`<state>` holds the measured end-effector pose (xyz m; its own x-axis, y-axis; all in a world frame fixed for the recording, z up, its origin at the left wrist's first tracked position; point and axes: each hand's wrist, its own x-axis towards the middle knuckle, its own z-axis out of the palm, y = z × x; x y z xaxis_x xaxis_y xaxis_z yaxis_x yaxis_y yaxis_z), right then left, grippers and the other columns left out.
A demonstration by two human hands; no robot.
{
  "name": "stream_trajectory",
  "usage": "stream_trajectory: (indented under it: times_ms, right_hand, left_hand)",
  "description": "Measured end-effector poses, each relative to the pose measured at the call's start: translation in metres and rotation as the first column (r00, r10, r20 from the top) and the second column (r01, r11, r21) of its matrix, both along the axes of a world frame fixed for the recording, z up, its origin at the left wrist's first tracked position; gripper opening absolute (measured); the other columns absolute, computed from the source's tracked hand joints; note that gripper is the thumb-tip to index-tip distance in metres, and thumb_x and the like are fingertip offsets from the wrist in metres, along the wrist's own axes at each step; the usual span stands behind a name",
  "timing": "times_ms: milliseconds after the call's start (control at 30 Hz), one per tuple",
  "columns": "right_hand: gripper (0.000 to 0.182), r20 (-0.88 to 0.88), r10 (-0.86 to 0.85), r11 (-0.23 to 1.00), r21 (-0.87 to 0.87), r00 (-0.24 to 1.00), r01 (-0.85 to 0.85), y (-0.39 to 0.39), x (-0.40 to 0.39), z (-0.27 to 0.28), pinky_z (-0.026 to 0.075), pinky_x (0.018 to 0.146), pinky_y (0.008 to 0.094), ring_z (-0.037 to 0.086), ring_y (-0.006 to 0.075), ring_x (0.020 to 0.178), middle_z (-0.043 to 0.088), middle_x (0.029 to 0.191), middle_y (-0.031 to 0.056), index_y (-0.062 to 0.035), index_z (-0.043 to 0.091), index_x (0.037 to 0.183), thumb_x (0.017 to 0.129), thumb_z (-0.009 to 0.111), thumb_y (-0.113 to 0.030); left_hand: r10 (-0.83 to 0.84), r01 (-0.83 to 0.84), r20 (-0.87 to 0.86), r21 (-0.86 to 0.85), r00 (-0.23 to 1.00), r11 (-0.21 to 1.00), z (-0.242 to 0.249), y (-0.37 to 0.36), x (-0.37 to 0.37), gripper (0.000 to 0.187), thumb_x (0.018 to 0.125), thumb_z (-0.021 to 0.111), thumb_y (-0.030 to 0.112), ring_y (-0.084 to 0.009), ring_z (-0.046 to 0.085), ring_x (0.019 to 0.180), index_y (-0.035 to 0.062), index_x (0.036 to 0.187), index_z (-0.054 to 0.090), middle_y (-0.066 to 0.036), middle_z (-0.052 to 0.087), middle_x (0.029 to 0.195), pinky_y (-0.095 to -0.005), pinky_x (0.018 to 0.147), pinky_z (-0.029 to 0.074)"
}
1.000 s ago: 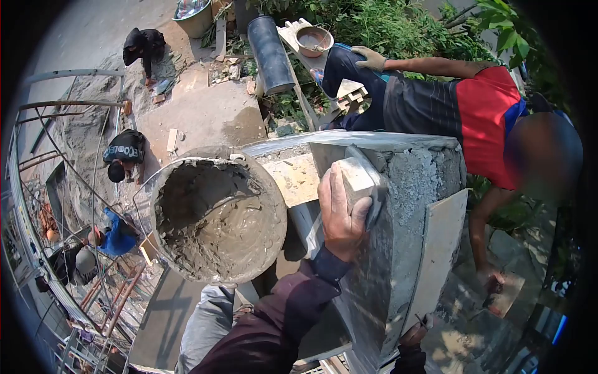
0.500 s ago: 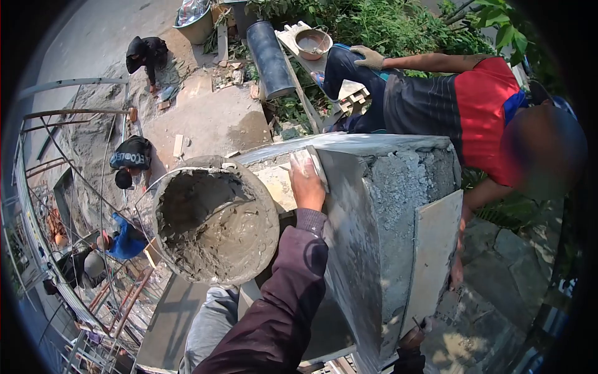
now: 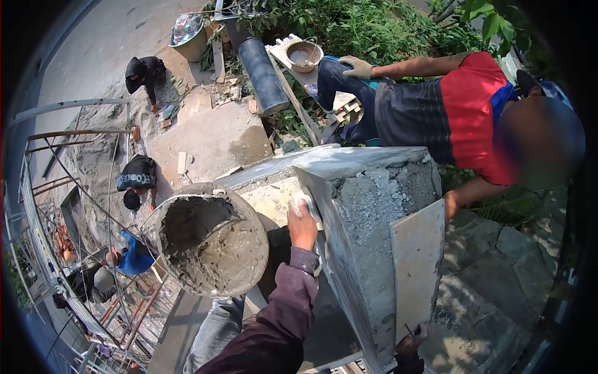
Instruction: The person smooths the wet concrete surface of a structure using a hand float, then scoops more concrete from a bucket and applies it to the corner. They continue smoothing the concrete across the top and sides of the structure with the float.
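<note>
My left hand is closed round a small whitish block, pressed against the near face of a grey plastered wall. Beside it on the left stands a round bucket of wet grey mortar. At the bottom, my right hand is partly hidden, its fingers pinched round a thin dark rod. It is at the lower end of a pale flat board, which lies along the rough cement top. A co-worker's hand is at the board's upper right edge.
The co-worker in a red and black shirt leans in from the right. Metal scaffolding rises on the left, with several people on the ground below. A black cylinder and a brown basin lie beyond the wall.
The view has shifted. My left hand has come nearer to me along the wall with the block. The co-worker's hand has moved up the board's edge; my right hand stays at its lower end.
</note>
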<state>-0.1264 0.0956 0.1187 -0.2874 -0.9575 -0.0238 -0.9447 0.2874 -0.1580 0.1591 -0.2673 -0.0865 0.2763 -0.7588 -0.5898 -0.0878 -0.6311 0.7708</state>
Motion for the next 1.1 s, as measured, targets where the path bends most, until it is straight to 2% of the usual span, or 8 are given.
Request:
stream_trajectory:
  times_ms: [200, 367, 500, 700, 800, 967, 1033, 1100]
  right_hand:
    - [0.043, -0.042, 0.064, 0.998, -0.026, 0.997, -0.065, -0.027, 0.012, 0.008, 0.035, 0.084, 0.0494, 0.044, 0.0365, 0.095, 0.042, 0.102, 0.0242, 0.0037, 0.038, 0.113, 0.091, 0.037, -0.032]
    - [0.037, -0.045, 0.1, 0.993, -0.056, 0.994, -0.103, -0.05, 0.021, 0.017, 0.035, 0.083, 0.0481, 0.044, 0.0352, 0.092, 0.043, 0.1, 0.0224, 0.0027, 0.039, 0.113, 0.09, 0.04, -0.026]
    - [0.033, -0.051, 0.097, 0.989, -0.104, 0.994, -0.102, -0.053, 0.019, 0.014, 0.036, 0.081, 0.0459, 0.045, 0.0325, 0.089, 0.044, 0.098, 0.0194, 0.0008, 0.04, 0.113, 0.089, 0.043, -0.022]
    - [0.03, -0.073, 0.107, 0.983, -0.144, 0.992, -0.116, -0.063, 0.027, 0.015, 0.036, 0.071, 0.04, 0.042, 0.0256, 0.08, 0.043, 0.091, 0.0149, -0.0009, 0.04, 0.112, 0.088, 0.044, -0.019]
    - [0.033, -0.055, 0.137, 0.983, -0.115, 0.989, -0.143, -0.051, 0.017, 0.012, 0.036, 0.071, 0.0393, 0.042, 0.0257, 0.081, 0.043, 0.094, 0.0162, -0.0004, 0.039, 0.114, 0.087, 0.044, -0.019]
    - [0.035, 0.023, 0.063, 0.986, -0.157, 0.998, -0.059, -0.053, 0.024, 0.009, 0.038, 0.078, 0.0467, 0.046, 0.0337, 0.088, 0.044, 0.102, 0.0212, 0.0025, 0.044, 0.11, 0.079, 0.044, -0.013]
    - [0.036, 0.017, 0.072, 0.983, -0.172, 0.997, -0.068, -0.055, 0.028, 0.016, 0.039, 0.078, 0.047, 0.046, 0.0343, 0.088, 0.045, 0.102, 0.0212, 0.0029, 0.045, 0.11, 0.077, 0.045, -0.012]
    - [0.038, -0.094, 0.113, 0.977, -0.169, 0.989, -0.128, -0.052, 0.021, 0.013, 0.038, 0.082, 0.0467, 0.046, 0.0355, 0.092, 0.045, 0.103, 0.0209, 0.0021, 0.045, 0.111, 0.075, 0.046, -0.009]
  left_hand:
    - [0.051, -0.055, -0.051, -0.088, 0.997, 0.995, 0.0, -0.063, 0.016, 0.044, 0.096, 0.04, 0.03, -0.0429, 0.053, 0.101, -0.0064, 0.119, 0.048, -0.029, 0.058, 0.107, -0.0385, 0.087, 0.042]
    - [-0.016, 0.006, -0.106, -0.091, 0.994, 0.996, -0.009, 0.04, -0.01, 0.045, 0.095, 0.039, 0.029, -0.0378, 0.053, 0.106, -0.0076, 0.12, 0.047, -0.027, 0.056, 0.111, -0.038, 0.091, 0.039]
    - [-0.059, 0.046, -0.089, -0.15, 0.994, 0.988, 0.014, -0.039, 0.022, 0.045, 0.096, 0.041, 0.028, -0.0361, 0.053, 0.108, -0.0079, 0.124, 0.045, -0.026, 0.055, 0.115, -0.0376, 0.093, 0.038]
    - [-0.005, 0.022, 0.101, -0.169, 0.995, 0.985, 0.019, 0.046, -0.02, 0.045, 0.095, 0.042, 0.027, -0.0369, 0.055, 0.103, -0.0097, 0.121, 0.045, -0.025, 0.057, 0.113, -0.0376, 0.092, 0.04]
    - [0.13, -0.138, -0.092, -0.082, 0.987, 0.987, 0.038, 0.018, -0.014, 0.043, 0.095, 0.043, 0.025, -0.0363, 0.055, 0.103, -0.0088, 0.121, 0.046, -0.024, 0.057, 0.112, -0.0374, 0.09, 0.041]
    - [0.115, 0.054, 0.282, -0.526, 0.952, 0.848, 0.113, 0.029, -0.014, 0.051, 0.097, 0.041, 0.03, -0.0406, 0.047, 0.112, -0.0069, 0.132, 0.035, -0.029, 0.048, 0.12, -0.0401, 0.098, 0.034]
    - [-0.179, 0.214, 0.122, -0.409, 0.976, 0.887, 0.094, 0.133, -0.023, 0.061, 0.094, 0.046, 0.031, -0.043, 0.041, 0.115, -0.0087, 0.136, 0.027, -0.032, 0.045, 0.119, -0.0415, 0.099, 0.032]
    - [-0.375, 0.375, -0.006, 0.07, 0.927, 0.925, 0.057, 0.215, -0.013, 0.057, 0.094, 0.045, 0.029, -0.0418, 0.043, 0.114, -0.0075, 0.135, 0.03, -0.031, 0.046, 0.12, -0.0428, 0.098, 0.033]
